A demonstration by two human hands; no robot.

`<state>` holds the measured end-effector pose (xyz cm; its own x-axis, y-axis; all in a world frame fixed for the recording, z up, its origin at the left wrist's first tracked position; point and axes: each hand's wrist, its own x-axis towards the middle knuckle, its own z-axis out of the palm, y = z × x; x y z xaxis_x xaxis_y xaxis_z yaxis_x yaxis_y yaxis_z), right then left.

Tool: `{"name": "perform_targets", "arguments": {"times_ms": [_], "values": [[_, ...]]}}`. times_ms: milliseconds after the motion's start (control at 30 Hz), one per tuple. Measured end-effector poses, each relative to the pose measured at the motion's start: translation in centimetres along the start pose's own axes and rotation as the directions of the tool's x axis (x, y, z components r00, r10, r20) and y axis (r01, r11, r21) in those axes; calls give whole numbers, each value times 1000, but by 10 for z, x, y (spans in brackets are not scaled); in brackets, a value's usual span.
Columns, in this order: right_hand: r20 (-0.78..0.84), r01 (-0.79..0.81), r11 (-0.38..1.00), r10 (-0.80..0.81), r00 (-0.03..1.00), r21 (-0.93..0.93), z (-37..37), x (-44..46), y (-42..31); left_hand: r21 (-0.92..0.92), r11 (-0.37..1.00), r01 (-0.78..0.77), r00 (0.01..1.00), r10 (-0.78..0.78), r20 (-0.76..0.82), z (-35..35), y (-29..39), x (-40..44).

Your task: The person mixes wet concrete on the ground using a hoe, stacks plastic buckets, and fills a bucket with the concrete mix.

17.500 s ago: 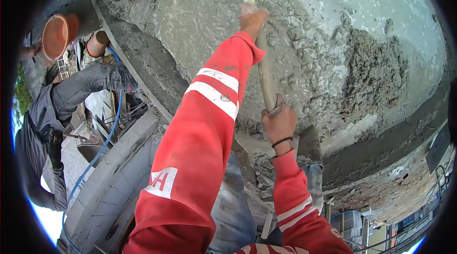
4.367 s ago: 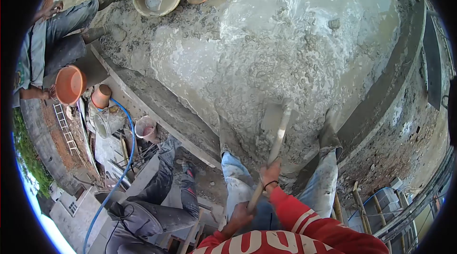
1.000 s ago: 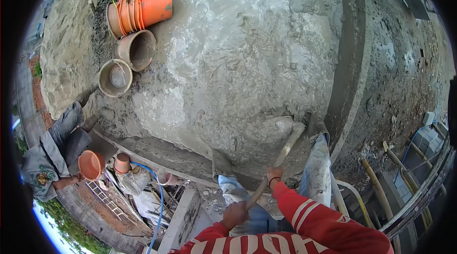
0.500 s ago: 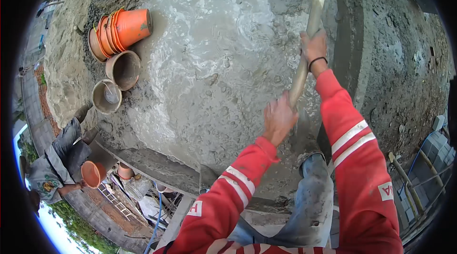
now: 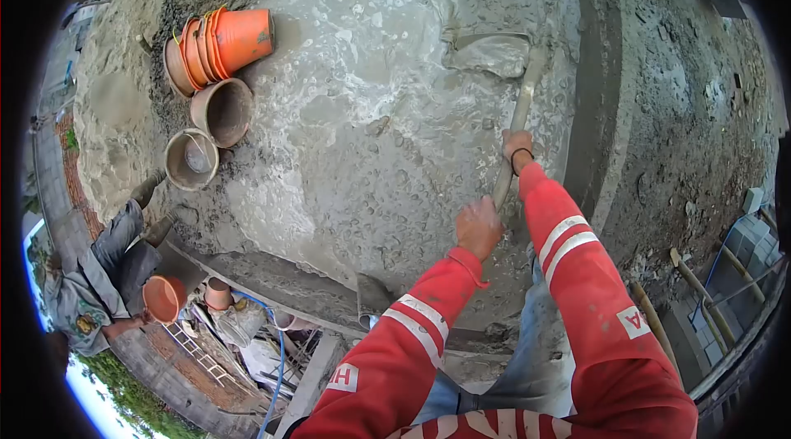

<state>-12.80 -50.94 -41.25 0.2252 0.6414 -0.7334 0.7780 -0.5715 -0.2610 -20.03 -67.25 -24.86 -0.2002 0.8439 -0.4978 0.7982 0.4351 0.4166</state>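
Both my hands are wrapped round the pale wooden handle of a hoe (image 5: 526, 101). Nearer my body, my left hand (image 5: 479, 227) is closed on the handle's lower end. My right hand (image 5: 517, 147), with a dark band at the wrist, grips it farther up. The hoe's wide blade lies in wet grey concrete mix (image 5: 371, 184), largely covered by it. Watery, foamy patches show on the mix around the blade.
Stacked orange buckets (image 5: 245, 34) lie on their side at the left, beside two dirty buckets (image 5: 227, 114) (image 5: 191, 161). A person (image 5: 103, 282) at the far left holds an orange bucket (image 5: 164, 299). A low concrete edge (image 5: 597, 68) runs along the right.
The hoe blade has come down from above the mix into it and nearer to me. My right hand has moved down and slightly left; my left hand has lowered a little.
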Motion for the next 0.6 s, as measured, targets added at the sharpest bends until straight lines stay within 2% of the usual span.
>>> {"name": "perform_targets", "arguments": {"times_ms": [33,67,100,133,167,200,233,267,333,400,433,467,500,533,567,600], "values": [[-21,-120,989,122,992,83,14,-45,17,27,1000,12,1000,-12,29,-1,-16,-32],[-79,-134,990,137,987,45,42,-77,49,74,997,-13,997,8,73,-7,-35,-66],[-21,-94,995,95,995,15,68,-103,87,118,992,-37,992,22,127,-17,-54,-104],[-40,-210,971,216,976,116,70,-157,95,99,994,-35,980,15,198,-27,-71,-137],[-37,-269,954,276,960,132,83,-196,122,77,997,-32,961,9,276,-38,-83,-174],[-64,-301,941,313,947,156,100,-234,147,91,995,-41,959,14,284,-49,-92,-208],[-56,-257,937,277,959,237,112,-272,173,106,993,-47,957,14,291,-57,-99,-244],[-28,-297,903,320,947,310,96,-321,167,52,998,-41,950,22,313,-58,-107,-280],[162,-491,766,469,868,414,72,-386,146,10,1000,-21,948,16,319,-71,-117,-332],[140,-456,814,436,889,359,96,-415,180,-126,985,118,909,-56,412,-91,-112,-367],[111,-416,856,402,909,307,93,-421,173,-120,985,125,914,-67,401,-111,-101,-367],[126,-410,861,390,912,302,85,-428,172,-107,972,208,873,-136,468,-131,-86,-371],[76,-337,875,332,940,347,58,-442,143,-85,953,291,824,-204,528,-147,-73,-369],[29,-261,885,271,962,385,35,-448,121,-77,946,314,825,-232,515,-156,-63,-364],[53,-246,894,245,968,374,31,-434,119,-39,948,315,798,-242,551,-162,-49,-353],[71,-186,829,175,982,527,29,-411,119,-9,949,316,773,-252,582,-169,-33,-336]]}}
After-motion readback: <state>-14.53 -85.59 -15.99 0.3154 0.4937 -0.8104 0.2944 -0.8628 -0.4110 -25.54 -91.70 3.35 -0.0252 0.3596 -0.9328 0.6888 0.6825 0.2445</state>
